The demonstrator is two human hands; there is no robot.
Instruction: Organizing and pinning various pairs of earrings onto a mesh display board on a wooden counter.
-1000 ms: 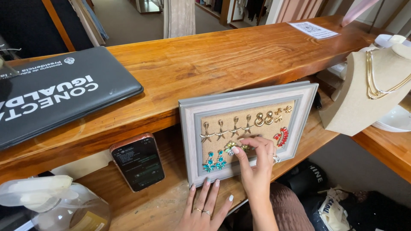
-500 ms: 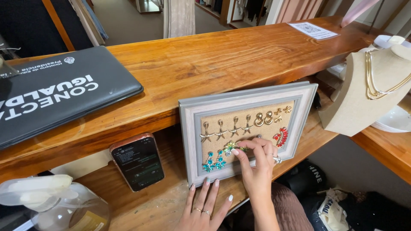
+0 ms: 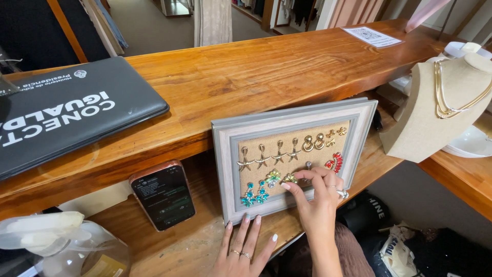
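A grey picture frame [image 3: 225, 154] with a burlap panel leans against the wooden counter, hung with several pairs of earrings: gold starfish drops, gold hoops, blue stones, a red pair. My right hand [image 3: 318, 202] pinches a small green-and-gold earring [image 3: 290, 178] against the burlap, low in the panel. Flat on the lower shelf lies my left hand [image 3: 245, 249], fingers spread, fingertips touching the frame's bottom edge and holding nothing.
A phone [image 3: 162, 195] leans upright left of the frame. A closed dark laptop [image 3: 72, 110] lies on the upper counter [image 3: 246, 77]. A linen necklace bust [image 3: 441, 107] with a gold chain stands at right by a white dish [image 3: 474, 146]. Plastic bags [image 3: 51, 241] sit lower left.
My right hand has shifted slightly right along the lower row of earrings. The left hand and the frame stay put.
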